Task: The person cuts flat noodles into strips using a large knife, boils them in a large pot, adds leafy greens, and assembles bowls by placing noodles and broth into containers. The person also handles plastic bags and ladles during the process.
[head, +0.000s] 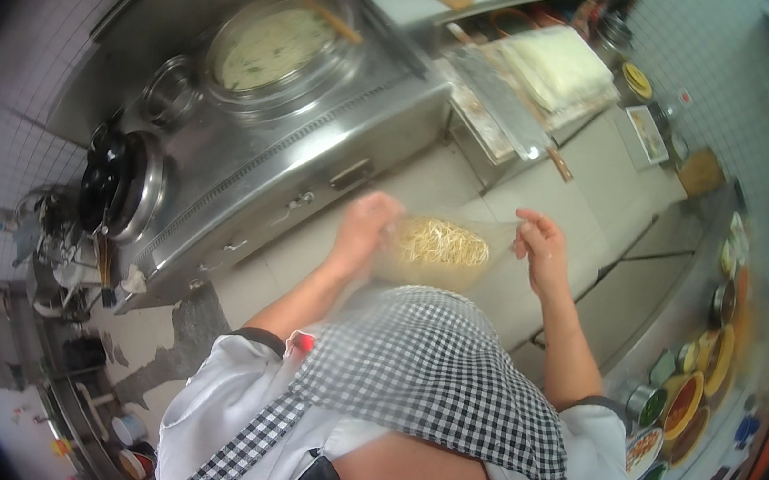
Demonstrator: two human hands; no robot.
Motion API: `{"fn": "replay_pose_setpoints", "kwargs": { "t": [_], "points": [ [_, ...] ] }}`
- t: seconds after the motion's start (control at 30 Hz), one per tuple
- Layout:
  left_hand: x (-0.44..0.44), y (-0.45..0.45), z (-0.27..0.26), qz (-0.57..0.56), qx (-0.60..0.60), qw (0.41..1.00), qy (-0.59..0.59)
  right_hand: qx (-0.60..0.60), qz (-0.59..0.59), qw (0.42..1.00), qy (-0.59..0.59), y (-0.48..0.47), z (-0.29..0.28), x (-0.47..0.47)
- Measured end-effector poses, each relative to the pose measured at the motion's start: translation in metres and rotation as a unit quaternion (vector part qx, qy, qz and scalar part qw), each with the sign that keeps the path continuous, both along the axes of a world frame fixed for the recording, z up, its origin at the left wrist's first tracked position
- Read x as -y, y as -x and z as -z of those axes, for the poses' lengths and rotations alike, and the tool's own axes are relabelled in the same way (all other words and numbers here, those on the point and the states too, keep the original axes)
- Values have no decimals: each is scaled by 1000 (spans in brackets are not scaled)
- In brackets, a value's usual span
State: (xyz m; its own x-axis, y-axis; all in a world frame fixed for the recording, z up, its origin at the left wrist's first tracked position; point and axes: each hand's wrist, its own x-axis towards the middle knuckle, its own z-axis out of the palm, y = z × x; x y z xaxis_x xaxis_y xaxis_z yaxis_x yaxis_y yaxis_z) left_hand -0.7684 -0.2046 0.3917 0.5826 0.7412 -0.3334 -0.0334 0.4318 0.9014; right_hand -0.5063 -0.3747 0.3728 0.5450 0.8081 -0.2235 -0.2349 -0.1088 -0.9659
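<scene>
A clear plastic bag (423, 273) hangs in front of my checked apron, between my two hands. Inside it lies a heap of thin, pale yellow strands that look like bean sprouts (445, 242). My left hand (368, 224), blurred, grips the bag's left side. On the other side, my right hand (540, 248) pinches the bag's edge between thumb and fingers, its fingertips away from the strands. The bag's film is nearly see-through, so its full outline is hard to make out.
A steel stove counter (302, 151) at the left carries a large pot (278, 47) of whitish liquid. Beyond my hands, a large knife (509, 104) lies on a board beside folded white sheets (557, 67). Several bowls, one with red sauce (683, 406), line the right counter.
</scene>
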Motion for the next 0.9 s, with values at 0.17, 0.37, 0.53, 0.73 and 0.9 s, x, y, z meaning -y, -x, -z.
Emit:
{"fn": "replay_pose_setpoints", "kwargs": {
  "t": [0.17,0.37,0.53,0.73,0.9],
  "points": [
    [-80,22,-24,-85,74,992,-51,60,-64,994,-59,2,-45,-123],
    [-154,41,-40,-157,146,974,-78,108,-90,986,-85,13,-61,-231],
    [-193,32,-12,-238,114,965,4,207,-180,961,43,19,-35,-297],
    [-236,16,-16,-252,88,960,-80,586,-91,774,-224,22,-36,-376],
    [-253,-10,-30,-282,41,955,-85,352,-553,755,-31,85,-1,-456]
  ]
}}
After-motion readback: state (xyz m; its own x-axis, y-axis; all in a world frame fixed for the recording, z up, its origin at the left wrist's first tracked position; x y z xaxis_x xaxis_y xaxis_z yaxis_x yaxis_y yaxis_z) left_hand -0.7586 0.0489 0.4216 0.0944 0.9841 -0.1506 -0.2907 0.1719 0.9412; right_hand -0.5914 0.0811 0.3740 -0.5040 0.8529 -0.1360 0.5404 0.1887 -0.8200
